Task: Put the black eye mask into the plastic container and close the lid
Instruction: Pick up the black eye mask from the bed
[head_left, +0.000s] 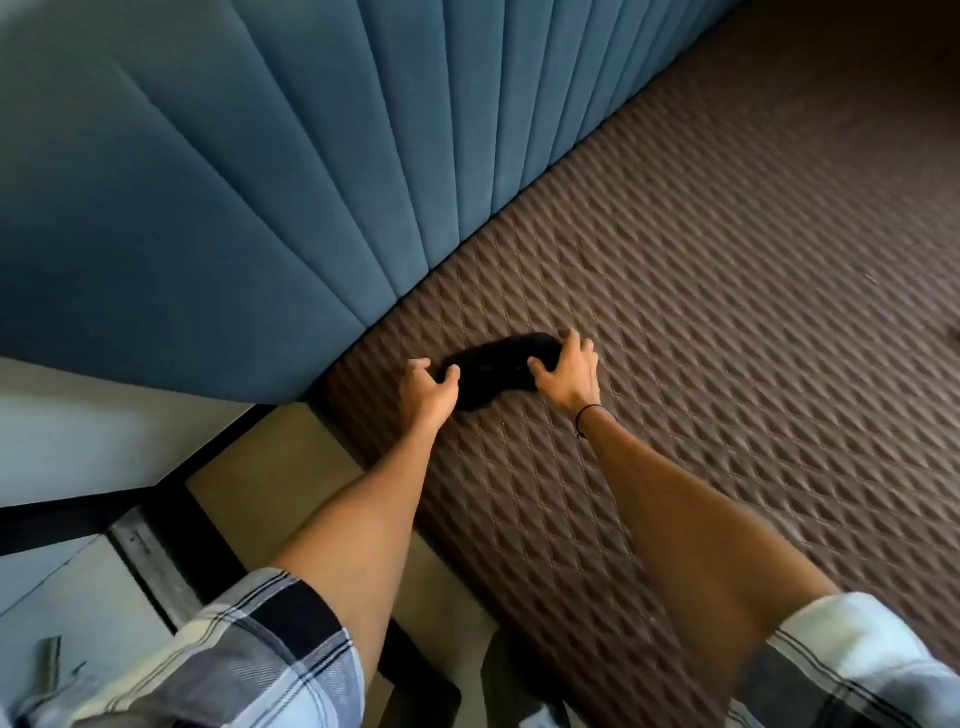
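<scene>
The black eye mask (493, 370) lies on the brown quilted bed cover (727, 312), close to the headboard. My left hand (428, 397) curls its fingers onto the mask's left end. My right hand (566, 371) grips the mask's right end, fingers bent over the top edge; a thin black band circles that wrist. The mask's lower part is partly hidden between my hands. No plastic container shows in this view.
A blue padded headboard (260, 182) rises behind the bed. At the left stand a white wall (78, 436), a dark frame edge and a tan side panel (270, 467) of the bed. My checked sleeves fill the bottom corners.
</scene>
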